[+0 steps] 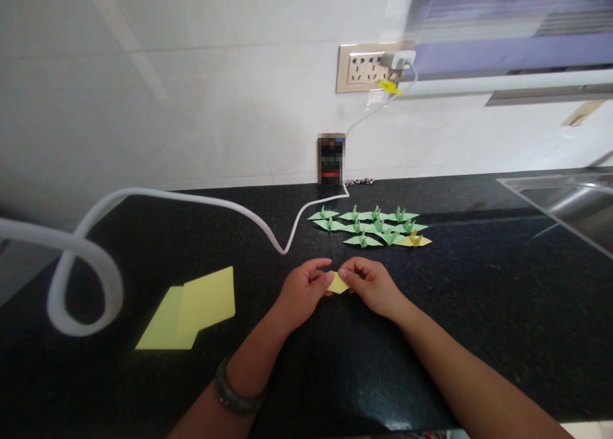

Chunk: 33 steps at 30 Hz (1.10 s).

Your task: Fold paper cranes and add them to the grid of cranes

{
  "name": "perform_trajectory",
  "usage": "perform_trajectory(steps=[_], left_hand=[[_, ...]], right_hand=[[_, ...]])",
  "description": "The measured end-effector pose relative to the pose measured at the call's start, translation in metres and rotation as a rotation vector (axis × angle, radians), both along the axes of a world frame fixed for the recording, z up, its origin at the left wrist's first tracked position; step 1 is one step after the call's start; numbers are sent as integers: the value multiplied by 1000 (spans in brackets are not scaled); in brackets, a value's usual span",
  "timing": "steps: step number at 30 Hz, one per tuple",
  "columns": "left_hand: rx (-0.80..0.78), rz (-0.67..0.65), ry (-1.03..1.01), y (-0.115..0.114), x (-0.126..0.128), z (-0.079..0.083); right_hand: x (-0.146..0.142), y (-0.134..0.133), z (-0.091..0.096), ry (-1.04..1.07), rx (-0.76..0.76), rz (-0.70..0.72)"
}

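Note:
A small folded piece of yellow paper (339, 284) is pinched between both hands, just above the black countertop (330, 375). My left hand (304, 292) grips its left corner between thumb and fingers, with the index finger stretched out above. On the other side my right hand (371, 286) holds the upper right edge, fingers curled. Beyond the hands stand several green paper cranes (363, 240) in rough rows, with one yellow paper crane (416, 240) at the right end of the front row. Fingertips behind the folded paper are partly hidden.
Left of my arms lie overlapping yellow paper sheets (208, 302). A thick white cable (215, 203) loops across the counter to a phone-like object (331, 159), pixelated, against the wall. A wall socket (364, 67) holds a plug. At the far right is a metal sink (575, 200).

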State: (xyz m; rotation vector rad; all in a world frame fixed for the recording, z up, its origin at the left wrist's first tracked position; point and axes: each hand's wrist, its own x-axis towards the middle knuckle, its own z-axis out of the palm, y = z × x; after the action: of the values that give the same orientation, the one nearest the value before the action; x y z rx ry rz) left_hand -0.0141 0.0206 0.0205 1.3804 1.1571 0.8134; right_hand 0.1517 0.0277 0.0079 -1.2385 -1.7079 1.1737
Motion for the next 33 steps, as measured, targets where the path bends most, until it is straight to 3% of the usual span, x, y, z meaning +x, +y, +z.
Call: perform_trajectory(steps=[5,7,9,11,16,22,26,33], left_hand=[[-162,-10,-272,-2,3,4],[-195,37,-305,-2,4,5],[-220,112,-308,-2,4,4],[-230,167,-300,0,3,3],[-228,202,-270,1,4,2],[-171,218,-228,-1,6,0],[-113,188,-174,0,7,-5],[-48,159,-151,0,7,-11]], right_hand=[[-1,0,-2,108,-70,21],[-1,-2,3,61,75,-11],[-1,-5,9,-44,331,-43],[0,-6,13,-174,533,26],[1,-5,15,-383,709,166],[0,-6,15,-414,730,203],[-2,-8,16,-421,659,215],[-6,-9,11,-287,483,64]])
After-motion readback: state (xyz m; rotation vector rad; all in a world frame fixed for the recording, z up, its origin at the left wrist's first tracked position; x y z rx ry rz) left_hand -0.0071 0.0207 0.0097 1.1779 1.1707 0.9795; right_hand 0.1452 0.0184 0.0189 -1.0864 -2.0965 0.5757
